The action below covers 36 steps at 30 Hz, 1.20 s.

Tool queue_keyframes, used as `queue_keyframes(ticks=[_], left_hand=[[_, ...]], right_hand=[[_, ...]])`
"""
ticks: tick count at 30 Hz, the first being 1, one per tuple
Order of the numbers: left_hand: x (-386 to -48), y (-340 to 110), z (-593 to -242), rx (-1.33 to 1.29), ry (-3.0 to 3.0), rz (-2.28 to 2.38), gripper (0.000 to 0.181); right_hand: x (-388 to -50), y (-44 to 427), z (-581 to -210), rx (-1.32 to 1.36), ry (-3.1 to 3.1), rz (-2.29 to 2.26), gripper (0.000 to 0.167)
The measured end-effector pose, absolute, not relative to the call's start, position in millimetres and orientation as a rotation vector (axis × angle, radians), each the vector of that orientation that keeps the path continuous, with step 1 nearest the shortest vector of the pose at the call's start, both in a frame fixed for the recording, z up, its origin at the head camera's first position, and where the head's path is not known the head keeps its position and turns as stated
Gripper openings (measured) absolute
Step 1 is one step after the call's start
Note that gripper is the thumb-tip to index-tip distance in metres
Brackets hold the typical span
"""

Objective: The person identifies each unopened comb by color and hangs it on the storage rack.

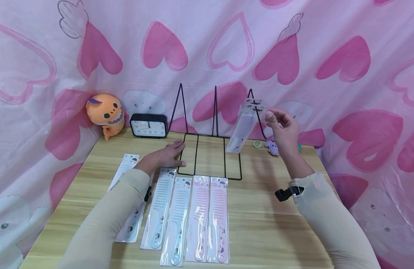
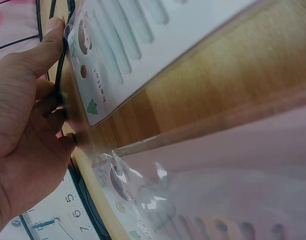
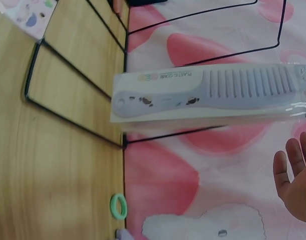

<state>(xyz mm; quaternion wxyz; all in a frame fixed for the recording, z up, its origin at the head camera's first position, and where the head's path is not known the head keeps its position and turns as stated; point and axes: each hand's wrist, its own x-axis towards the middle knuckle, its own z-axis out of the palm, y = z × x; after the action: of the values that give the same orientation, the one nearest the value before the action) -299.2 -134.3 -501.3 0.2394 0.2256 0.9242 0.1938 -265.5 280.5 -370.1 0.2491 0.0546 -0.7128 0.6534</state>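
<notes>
The black wire rack (image 1: 210, 177) stands at the table's back, its base towards the front. My left hand (image 1: 168, 155) rests at the base's left side, fingers spread, the thumb touching the wire; the left wrist view shows this hand (image 2: 27, 115) against the rack wire. At the rack's right upright hang packaged combs (image 1: 242, 129), at least two overlapping; the front one, a pale purple comb (image 3: 233, 92), shows in the right wrist view. Just right of their top is my right hand (image 1: 284, 125), fingers loosely bent. In the right wrist view this hand (image 3: 298, 185) is apart from the package.
Several packaged combs lie in front of the rack, including blue (image 1: 159, 209) and pink (image 1: 218, 220) ones. A black clock (image 1: 148, 125) and an orange plush toy (image 1: 105, 112) stand back left. A green ring (image 1: 257, 144) and purple item (image 1: 271, 148) lie back right.
</notes>
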Motion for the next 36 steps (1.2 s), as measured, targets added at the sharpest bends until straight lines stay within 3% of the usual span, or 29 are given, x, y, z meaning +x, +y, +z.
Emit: queue_keyframes(ticks=[10, 15, 36], left_hand=[[-299, -134, -502, 0.622, 2.526, 0.519, 0.098], [-300, -134, -500, 0.61, 2.529, 0.52, 0.098], [-297, -134, -499, 0.603, 2.528, 0.517, 0.098]], right_hand=[[-245, 305, -381, 0.101, -2.19, 1.591, 0.031], [-231, 314, -392, 0.077, -2.384, 1.438, 0.044], [-197, 305, -476, 0.32, -2.679, 1.233, 0.029]])
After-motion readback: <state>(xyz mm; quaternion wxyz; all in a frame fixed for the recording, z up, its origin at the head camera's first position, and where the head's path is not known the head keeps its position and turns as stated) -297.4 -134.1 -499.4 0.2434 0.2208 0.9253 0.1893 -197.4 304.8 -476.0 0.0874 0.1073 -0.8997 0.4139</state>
